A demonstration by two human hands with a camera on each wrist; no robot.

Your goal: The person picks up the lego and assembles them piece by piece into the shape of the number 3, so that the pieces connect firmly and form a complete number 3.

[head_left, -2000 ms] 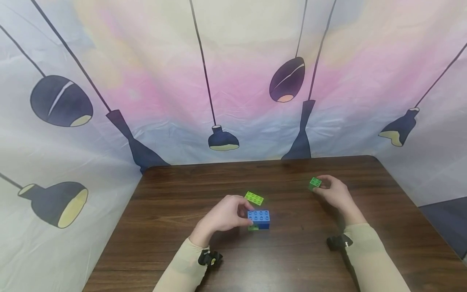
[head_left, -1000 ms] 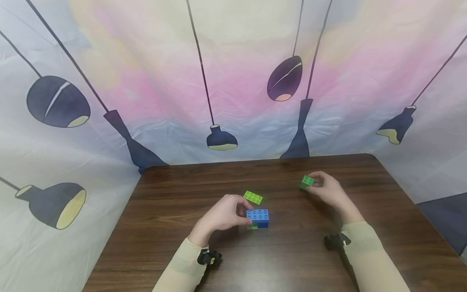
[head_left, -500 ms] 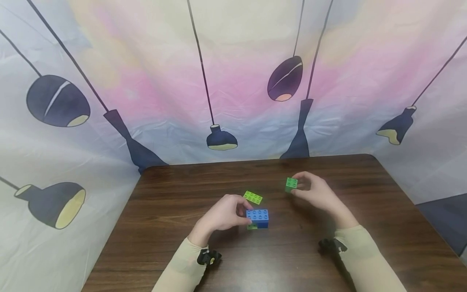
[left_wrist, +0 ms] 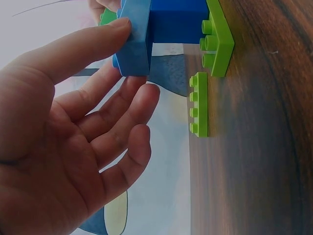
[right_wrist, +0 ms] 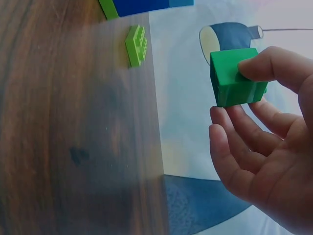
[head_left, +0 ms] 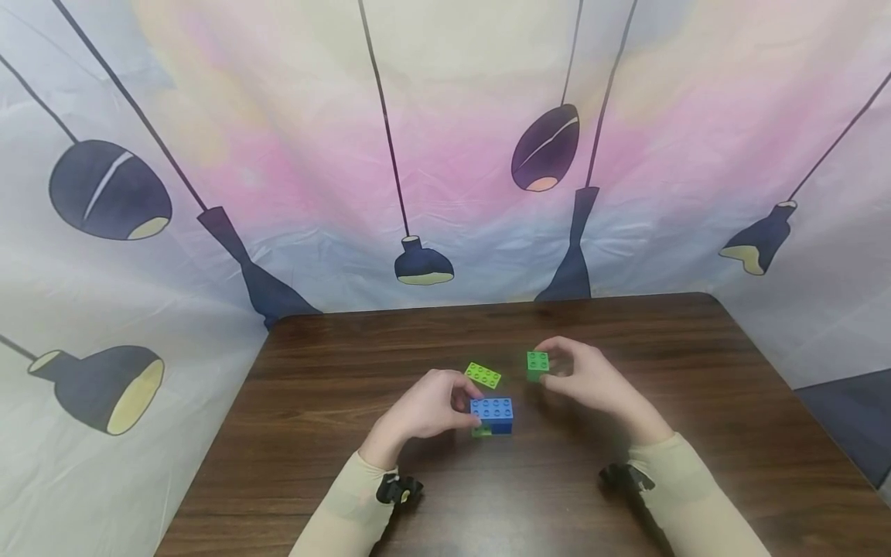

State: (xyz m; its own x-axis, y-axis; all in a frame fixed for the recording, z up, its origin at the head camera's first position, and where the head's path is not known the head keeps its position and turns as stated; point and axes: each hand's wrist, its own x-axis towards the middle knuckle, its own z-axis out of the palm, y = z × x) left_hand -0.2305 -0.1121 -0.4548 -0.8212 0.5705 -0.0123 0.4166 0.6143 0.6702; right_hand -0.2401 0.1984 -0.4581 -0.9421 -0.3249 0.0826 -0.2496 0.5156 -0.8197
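Note:
In the head view a small stack of building bricks stands near the middle of the table. Its top is a light blue brick (head_left: 491, 408), pinched at its left end by the thumb and fingers of my left hand (head_left: 431, 406). The left wrist view shows a darker blue brick (left_wrist: 178, 22) below it and a lime green plate (left_wrist: 224, 41) at the base. My right hand (head_left: 588, 375) pinches a green two-by-two brick (head_left: 537, 366), studs up, right of the stack. The right wrist view has this brick raised off the table, thumb on one side.
A loose lime green plate (head_left: 483, 375) lies studs up on the wooden table (head_left: 334, 425), just behind the stack. A curtain (head_left: 313, 155) printed with lamps hangs behind the far edge. Each wrist carries a small black camera, the left one (head_left: 398, 490) close over the tabletop.
My right hand has carried the green brick leftward and, lately, a little nearer, toward the blue stack. My left hand keeps its hold on the stack in the same place.

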